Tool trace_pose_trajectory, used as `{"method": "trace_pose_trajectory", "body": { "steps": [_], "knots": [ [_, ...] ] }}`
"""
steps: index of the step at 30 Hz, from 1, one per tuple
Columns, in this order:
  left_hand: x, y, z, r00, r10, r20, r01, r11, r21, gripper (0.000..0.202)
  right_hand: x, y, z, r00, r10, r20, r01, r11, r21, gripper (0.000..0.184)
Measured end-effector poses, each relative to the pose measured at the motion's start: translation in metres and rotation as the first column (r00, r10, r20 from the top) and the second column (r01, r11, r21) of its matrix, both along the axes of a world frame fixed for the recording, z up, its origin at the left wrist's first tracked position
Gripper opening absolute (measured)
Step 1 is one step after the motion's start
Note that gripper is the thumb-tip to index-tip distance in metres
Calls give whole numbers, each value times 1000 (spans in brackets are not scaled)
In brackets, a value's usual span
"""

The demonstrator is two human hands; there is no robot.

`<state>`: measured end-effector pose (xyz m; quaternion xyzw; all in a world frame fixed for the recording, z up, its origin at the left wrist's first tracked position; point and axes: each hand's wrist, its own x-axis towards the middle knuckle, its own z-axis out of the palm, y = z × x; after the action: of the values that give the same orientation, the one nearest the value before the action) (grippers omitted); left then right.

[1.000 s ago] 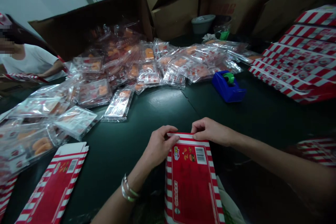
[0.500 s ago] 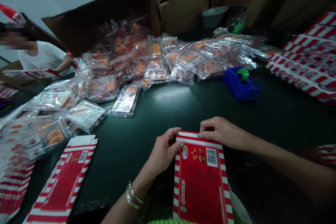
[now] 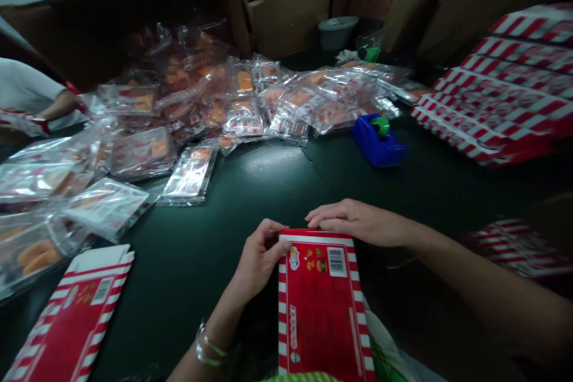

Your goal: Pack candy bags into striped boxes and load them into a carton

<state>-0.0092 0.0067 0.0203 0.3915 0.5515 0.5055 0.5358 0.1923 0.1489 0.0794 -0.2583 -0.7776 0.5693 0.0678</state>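
A red carton with white-and-red striped borders, a barcode and printed food pictures (image 3: 320,310) stands nearly upright at the table's near edge, its lower end out of view. My left hand (image 3: 260,256) grips its upper left corner. My right hand (image 3: 353,222) lies along its top edge, fingers extended toward the left hand. A silver bracelet (image 3: 206,343) circles my left wrist. The carton's inside face is hidden.
Clear plastic packs of orange food (image 3: 192,173) are heaped on the dark green table (image 3: 250,191). A blue tape dispenser (image 3: 379,142) sits to the right, beside flattened striped cartons (image 3: 505,95). Another flat carton (image 3: 76,322) lies at lower left. A co-worker's arm (image 3: 58,106) shows at left.
The view has swung, shifting the scene left and the co-worker partly out of frame. My right hand has flattened along the carton's top edge, and the carton sits slightly further left.
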Motion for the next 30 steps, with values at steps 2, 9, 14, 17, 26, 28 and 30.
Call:
{"method": "trace_pose_trajectory", "body": {
  "steps": [2,9,14,17,26,28,30],
  "knots": [
    [-1,0,0,1000,0,30,1,1000,-17,24,19,4,-5,992,-122,20,123,984,-126,35],
    [-4,-1,3,995,-39,89,42,998,-38,26,44,-12,-38,896,-431,-105,377,866,-329,23],
    [-3,0,9,999,-11,-48,6,996,-86,22,34,-38,-39,897,-418,-146,368,887,-278,23],
    [5,3,9,993,117,0,-116,986,-123,29,27,-63,-47,814,-542,-209,527,840,-126,18],
    [13,3,18,994,110,10,-103,954,-283,41,70,25,-57,579,-776,-251,808,588,42,41],
    [13,3,18,993,106,48,-86,945,-314,44,84,63,-54,400,-870,-288,916,378,131,59],
    [15,4,16,993,107,57,-84,946,-314,47,85,90,-54,315,-900,-301,943,262,204,84]
  ]
}}
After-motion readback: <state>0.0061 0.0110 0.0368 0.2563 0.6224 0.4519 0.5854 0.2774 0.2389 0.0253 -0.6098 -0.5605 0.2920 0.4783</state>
